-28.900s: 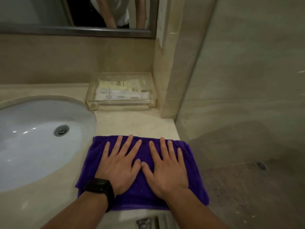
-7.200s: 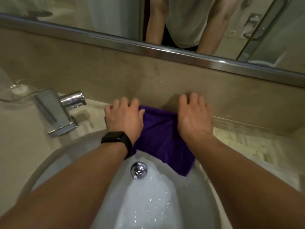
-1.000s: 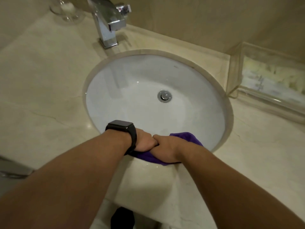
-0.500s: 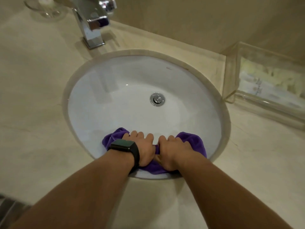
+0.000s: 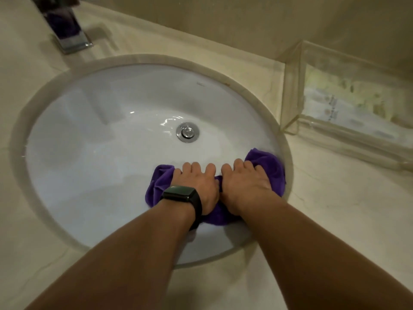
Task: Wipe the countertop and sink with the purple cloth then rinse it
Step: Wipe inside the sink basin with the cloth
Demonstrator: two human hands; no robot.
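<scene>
The left hand and right hand press side by side on the bunched purple cloth, fingers curled down into it. The cloth lies inside the sink, on its near right wall, between the drain and the countertop.

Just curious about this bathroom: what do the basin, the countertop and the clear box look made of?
Basin: glossy white, probably glazed ceramic, by its sharp highlights. Countertop: polished beige stone, perhaps marble, by faint veins. Clear box: transparent acrylic or glass; cannot tell which.
</scene>
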